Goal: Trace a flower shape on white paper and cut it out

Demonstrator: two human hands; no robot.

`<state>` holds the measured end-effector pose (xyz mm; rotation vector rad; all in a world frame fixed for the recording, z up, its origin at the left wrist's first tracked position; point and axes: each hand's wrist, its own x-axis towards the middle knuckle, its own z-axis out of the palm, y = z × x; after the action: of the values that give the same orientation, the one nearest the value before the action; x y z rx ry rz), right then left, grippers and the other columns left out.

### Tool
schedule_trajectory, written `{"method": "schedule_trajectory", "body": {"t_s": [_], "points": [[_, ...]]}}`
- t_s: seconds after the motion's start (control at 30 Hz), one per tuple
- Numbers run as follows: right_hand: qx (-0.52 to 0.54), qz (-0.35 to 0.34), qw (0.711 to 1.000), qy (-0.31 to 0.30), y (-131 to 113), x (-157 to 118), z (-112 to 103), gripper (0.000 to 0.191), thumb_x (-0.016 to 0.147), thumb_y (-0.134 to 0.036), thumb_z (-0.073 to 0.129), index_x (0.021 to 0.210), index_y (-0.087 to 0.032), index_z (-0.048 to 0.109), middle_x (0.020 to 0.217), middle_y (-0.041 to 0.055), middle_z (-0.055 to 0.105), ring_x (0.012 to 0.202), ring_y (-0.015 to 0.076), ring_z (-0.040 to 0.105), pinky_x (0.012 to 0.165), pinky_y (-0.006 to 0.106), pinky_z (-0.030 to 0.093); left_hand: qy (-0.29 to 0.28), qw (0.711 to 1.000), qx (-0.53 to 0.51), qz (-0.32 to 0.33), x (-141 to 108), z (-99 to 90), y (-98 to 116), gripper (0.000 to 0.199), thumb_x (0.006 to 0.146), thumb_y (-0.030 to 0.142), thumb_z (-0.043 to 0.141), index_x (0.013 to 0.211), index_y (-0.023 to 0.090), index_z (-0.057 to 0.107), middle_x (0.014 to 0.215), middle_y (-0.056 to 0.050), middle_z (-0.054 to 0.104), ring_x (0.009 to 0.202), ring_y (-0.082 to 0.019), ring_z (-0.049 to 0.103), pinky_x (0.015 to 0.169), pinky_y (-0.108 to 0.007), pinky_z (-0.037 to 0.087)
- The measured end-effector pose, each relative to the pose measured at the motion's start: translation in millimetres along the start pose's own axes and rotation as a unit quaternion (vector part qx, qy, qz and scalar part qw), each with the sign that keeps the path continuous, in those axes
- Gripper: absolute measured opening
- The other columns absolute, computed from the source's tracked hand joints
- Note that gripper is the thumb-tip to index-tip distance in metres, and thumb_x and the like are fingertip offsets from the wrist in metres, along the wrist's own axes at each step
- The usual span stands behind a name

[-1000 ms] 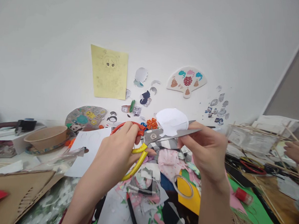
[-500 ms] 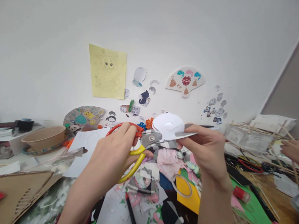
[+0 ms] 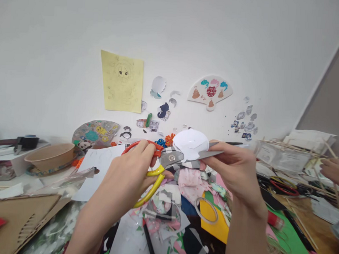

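My left hand [image 3: 130, 166] is wrapped round the handles of a pair of scissors [image 3: 171, 158], one red and the other yellow. The grey blades stand apart and point right, with a white paper cutout [image 3: 190, 139] between them. This cutout has a rounded upper part and narrows below. At its right side, my right hand [image 3: 236, 166] pinches the paper near the blade tips. Part of the paper's right edge is hidden by the fingers and a blade.
Below lie fabric scraps [image 3: 189, 182], a tape ring [image 3: 207, 210], a black pen [image 3: 150, 241] and green paper [image 3: 297, 236]. A brown bowl [image 3: 50, 153] stands left. Another person's hand [image 3: 335, 171] is at far right, near thin wooden sticks. A decorated fan [image 3: 210, 92] hangs on the wall.
The paper cutout has turned or tilted slightly between the blades. Both hands stay almost in place. At far right, the other person's hand has shifted slightly.
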<state>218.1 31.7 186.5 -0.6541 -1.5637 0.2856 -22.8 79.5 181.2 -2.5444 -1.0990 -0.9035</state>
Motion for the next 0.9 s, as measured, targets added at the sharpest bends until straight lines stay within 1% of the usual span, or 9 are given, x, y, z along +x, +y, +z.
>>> {"method": "schedule_trajectory", "body": {"t_s": [0.17, 0.27, 0.4, 0.57, 0.8, 0.9], "points": [[0.002, 0.010, 1.000, -0.013, 0.3, -0.2, -1.2, 0.015, 0.084, -0.011, 0.074, 0.087, -0.025, 0.081, 0.077, 0.0005, 0.073, 0.062, 0.0127, 0.066, 0.057, 0.025, 0.058, -0.008, 1.000, 0.000, -0.007, -0.1, -1.2, 0.1, 0.030, 0.093, 0.046, 0.060, 0.089, 0.026, 0.037, 0.090, 0.001, 0.054, 0.068, -0.019, 0.047, 0.056, -0.029, 0.028], [-0.009, 0.004, 1.000, -0.009, 0.9, -0.9, -2.3, 0.017, 0.084, -0.010, 0.074, 0.086, -0.025, 0.081, 0.076, 0.0001, 0.073, 0.062, 0.0127, 0.067, 0.057, 0.025, 0.056, -0.017, 1.000, 0.007, -0.013, 0.3, -1.6, 0.7, 0.031, 0.093, 0.047, 0.058, 0.087, 0.026, 0.036, 0.090, 0.001, 0.053, 0.066, -0.018, 0.046, 0.056, -0.029, 0.027], [-0.028, 0.003, 1.000, -0.002, 1.1, -2.1, -3.8, 0.020, 0.083, -0.006, 0.073, 0.084, -0.025, 0.079, 0.074, -0.0016, 0.072, 0.060, 0.0118, 0.066, 0.057, 0.025, 0.054, -0.009, 1.000, 0.010, -0.002, 0.1, 0.0, -0.1, 0.029, 0.096, 0.048, 0.052, 0.086, 0.026, 0.036, 0.089, 0.001, 0.052, 0.067, -0.018, 0.046, 0.056, -0.029, 0.027], [-0.057, 0.006, 0.998, 0.005, -2.1, -2.2, -3.8, 0.024, 0.082, -0.003, 0.072, 0.082, -0.026, 0.079, 0.073, -0.0026, 0.071, 0.061, 0.0111, 0.065, 0.056, 0.023, 0.053, -0.005, 1.000, 0.009, 0.003, -0.6, 0.7, -1.4, 0.031, 0.094, 0.049, 0.056, 0.087, 0.026, 0.037, 0.088, 0.001, 0.053, 0.067, -0.018, 0.047, 0.056, -0.029, 0.027], [-0.040, -0.007, 0.999, 0.007, -2.8, -1.6, -2.3, 0.024, 0.082, -0.003, 0.071, 0.082, -0.026, 0.079, 0.072, -0.0024, 0.071, 0.059, 0.0107, 0.064, 0.054, 0.023, 0.053, -0.011, 1.000, -0.007, -0.011, -0.1, -1.6, 0.8, 0.029, 0.095, 0.046, 0.054, 0.084, 0.026, 0.036, 0.085, 0.001, 0.055, 0.064, -0.018, 0.047, 0.056, -0.028, 0.028], [-0.048, -0.001, 0.999, 0.007, -4.1, -1.2, -1.1, 0.023, 0.082, -0.003, 0.071, 0.081, -0.025, 0.079, 0.070, -0.0027, 0.070, 0.058, 0.0100, 0.062, 0.053, 0.022, 0.053, -0.020, 1.000, -0.009, -0.017, -0.1, -1.1, 0.2, 0.029, 0.095, 0.046, 0.054, 0.084, 0.026, 0.037, 0.086, 0.001, 0.055, 0.065, -0.018, 0.048, 0.056, -0.028, 0.028]]}}
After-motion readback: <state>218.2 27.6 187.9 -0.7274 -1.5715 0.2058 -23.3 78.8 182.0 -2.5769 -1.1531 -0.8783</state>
